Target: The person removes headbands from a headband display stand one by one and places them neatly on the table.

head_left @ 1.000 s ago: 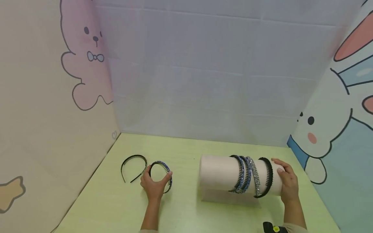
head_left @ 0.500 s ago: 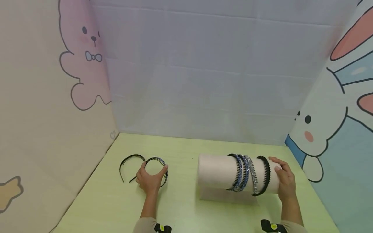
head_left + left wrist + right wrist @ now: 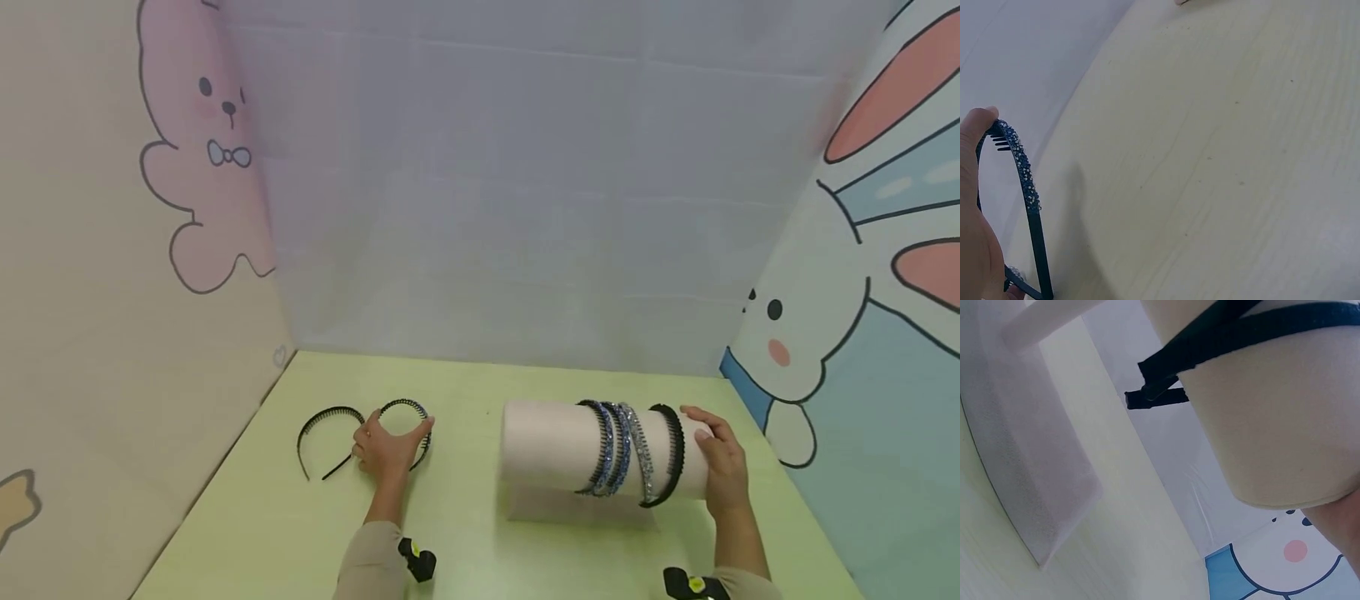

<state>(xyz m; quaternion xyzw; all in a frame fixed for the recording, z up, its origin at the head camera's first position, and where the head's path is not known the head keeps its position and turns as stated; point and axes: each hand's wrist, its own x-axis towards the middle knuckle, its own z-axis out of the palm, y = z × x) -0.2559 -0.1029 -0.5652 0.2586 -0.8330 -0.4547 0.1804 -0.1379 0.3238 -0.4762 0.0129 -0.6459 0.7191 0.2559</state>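
Observation:
My left hand grips a black toothed headband with blue glitter, thumb on one side and fingers on the other. In the left wrist view the glitter headband curves beside the hand. My right hand holds the right end of a white display roll. Around the roll sit two blue glitter headbands, a silver one and a black one. The right wrist view shows the roll's end and dark headband tips.
Another black headband lies on the pale green table, left of my left hand. A pale block-like base stands under the roll. Printed cloth walls close in the back and both sides.
My left hand has moved a little toward the back of the table with the glitter headband. My right hand stays at the roll's end. The head view has shifted slightly.

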